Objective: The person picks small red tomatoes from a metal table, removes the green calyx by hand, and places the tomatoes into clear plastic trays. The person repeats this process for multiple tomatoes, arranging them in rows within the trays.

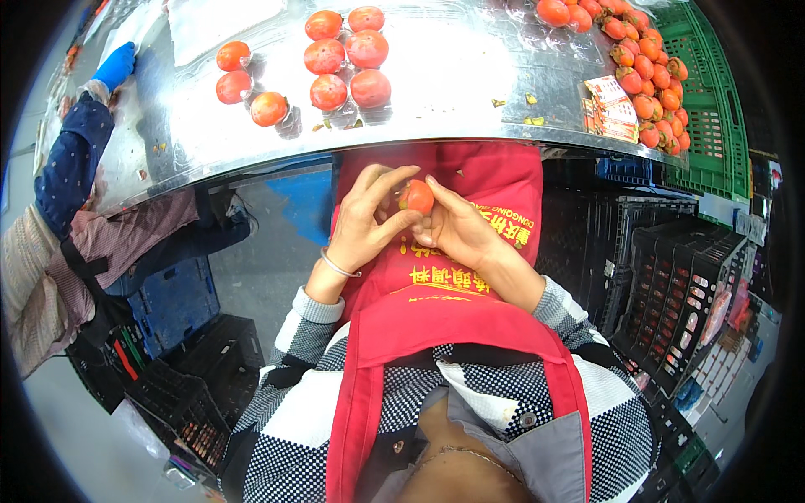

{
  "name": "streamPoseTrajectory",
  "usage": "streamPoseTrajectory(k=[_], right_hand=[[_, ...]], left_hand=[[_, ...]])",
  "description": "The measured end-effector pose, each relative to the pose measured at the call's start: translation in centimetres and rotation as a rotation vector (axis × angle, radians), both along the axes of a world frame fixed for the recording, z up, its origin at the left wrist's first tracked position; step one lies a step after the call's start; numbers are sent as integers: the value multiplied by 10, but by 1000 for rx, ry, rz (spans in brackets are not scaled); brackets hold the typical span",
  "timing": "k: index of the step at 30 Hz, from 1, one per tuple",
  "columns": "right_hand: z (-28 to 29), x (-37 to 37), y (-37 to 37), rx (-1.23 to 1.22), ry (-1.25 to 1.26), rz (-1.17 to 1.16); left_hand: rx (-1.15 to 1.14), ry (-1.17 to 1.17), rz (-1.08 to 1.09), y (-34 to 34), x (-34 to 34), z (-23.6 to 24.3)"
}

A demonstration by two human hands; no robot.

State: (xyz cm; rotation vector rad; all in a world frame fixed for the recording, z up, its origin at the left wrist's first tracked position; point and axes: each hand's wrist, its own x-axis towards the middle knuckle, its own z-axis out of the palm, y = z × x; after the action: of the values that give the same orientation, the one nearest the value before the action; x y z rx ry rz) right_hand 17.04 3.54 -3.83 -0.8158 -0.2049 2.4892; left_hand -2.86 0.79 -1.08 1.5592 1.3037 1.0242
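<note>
An orange-red persimmon [419,196] is held between my two hands, over the lap of my red apron [486,180]. The fingers and thumb of my left hand [366,216] curl round its left side, with a bracelet on that wrist. From the right, my right hand [464,230] grips it between thumb and fingers. Something clear, perhaps plastic film, shows at its left side. Just beyond my hands, several persimmons [325,56] stand in short rows on the metal table [453,67], some with clear film bunched at their sides.
A heap of persimmons [646,80] lies at the table's right end, beside small printed cards [615,109] and a green crate [713,117]. Black crates [679,293] are stacked at right. At left, a co-worker's blue-gloved hand [116,65] rests on the table.
</note>
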Motion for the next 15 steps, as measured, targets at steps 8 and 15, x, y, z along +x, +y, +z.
streamPoseTrajectory(k=[8, 15], right_hand=[[13, -7, -4, 204, -191, 48], [11, -1, 2, 294, -207, 212]], left_hand=[[139, 56, 45, 3, 6, -11], [116, 103, 31, -1, 9, 0]])
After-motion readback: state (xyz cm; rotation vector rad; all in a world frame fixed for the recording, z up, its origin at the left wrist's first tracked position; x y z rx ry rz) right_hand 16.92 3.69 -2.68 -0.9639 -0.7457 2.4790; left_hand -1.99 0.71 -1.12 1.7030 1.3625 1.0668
